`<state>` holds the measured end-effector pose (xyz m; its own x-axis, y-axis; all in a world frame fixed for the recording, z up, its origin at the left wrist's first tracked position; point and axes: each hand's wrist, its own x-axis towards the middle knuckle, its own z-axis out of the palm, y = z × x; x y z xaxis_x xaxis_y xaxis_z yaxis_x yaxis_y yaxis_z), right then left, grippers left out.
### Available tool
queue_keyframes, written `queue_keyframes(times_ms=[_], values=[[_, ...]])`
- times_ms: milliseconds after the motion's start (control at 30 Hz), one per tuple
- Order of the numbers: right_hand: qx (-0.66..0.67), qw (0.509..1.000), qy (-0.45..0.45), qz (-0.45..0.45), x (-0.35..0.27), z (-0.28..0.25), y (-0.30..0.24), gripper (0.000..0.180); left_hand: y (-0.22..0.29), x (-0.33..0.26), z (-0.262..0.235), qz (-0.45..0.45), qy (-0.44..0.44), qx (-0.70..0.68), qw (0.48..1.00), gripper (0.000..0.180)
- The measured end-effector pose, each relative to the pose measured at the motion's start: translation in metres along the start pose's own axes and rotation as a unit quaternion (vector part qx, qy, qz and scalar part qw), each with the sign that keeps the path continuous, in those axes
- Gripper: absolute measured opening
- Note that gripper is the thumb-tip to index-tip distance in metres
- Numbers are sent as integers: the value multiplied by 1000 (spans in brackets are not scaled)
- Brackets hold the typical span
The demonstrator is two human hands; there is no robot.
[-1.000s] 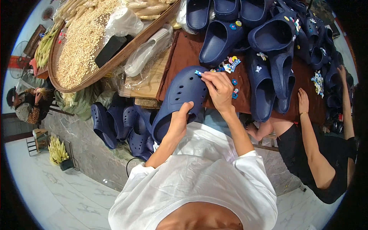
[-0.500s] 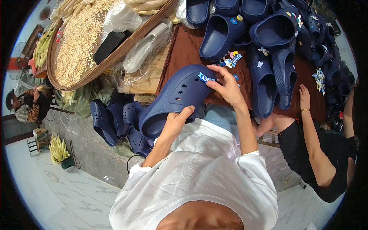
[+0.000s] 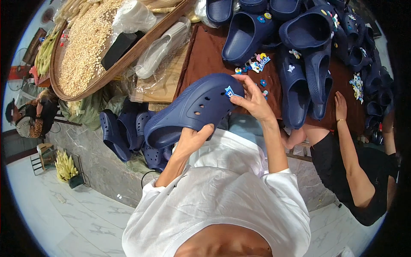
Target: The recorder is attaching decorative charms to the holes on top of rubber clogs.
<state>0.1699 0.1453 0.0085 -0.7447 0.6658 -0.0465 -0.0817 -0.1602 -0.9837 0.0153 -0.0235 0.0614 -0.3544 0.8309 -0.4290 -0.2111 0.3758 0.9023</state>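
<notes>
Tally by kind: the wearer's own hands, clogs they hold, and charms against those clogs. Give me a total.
Hands: 2 (left hand, right hand)
Navy clog: 1
Blue charm: 1
Total: 4

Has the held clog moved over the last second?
Yes. Judged against the wooden board, the clog has turned: its open end has swung left in the picture, so it lies more crosswise.

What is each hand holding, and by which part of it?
A navy clog: the left hand grips it at the foot-opening edge; the right hand holds the toe end, thumb at the blue charm.
</notes>
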Motion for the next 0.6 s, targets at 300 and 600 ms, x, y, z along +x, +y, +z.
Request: queue_keyframes(times_ms=[300, 600], values=[[-85, 994, 73, 6, -17, 21, 20, 60, -16, 14, -32, -139, 8, -254, 957, 59], [-179, 979, 99, -5, -18, 18, 28, 64, -34, 41, -27, -156, -47, -523, 836, 47]])
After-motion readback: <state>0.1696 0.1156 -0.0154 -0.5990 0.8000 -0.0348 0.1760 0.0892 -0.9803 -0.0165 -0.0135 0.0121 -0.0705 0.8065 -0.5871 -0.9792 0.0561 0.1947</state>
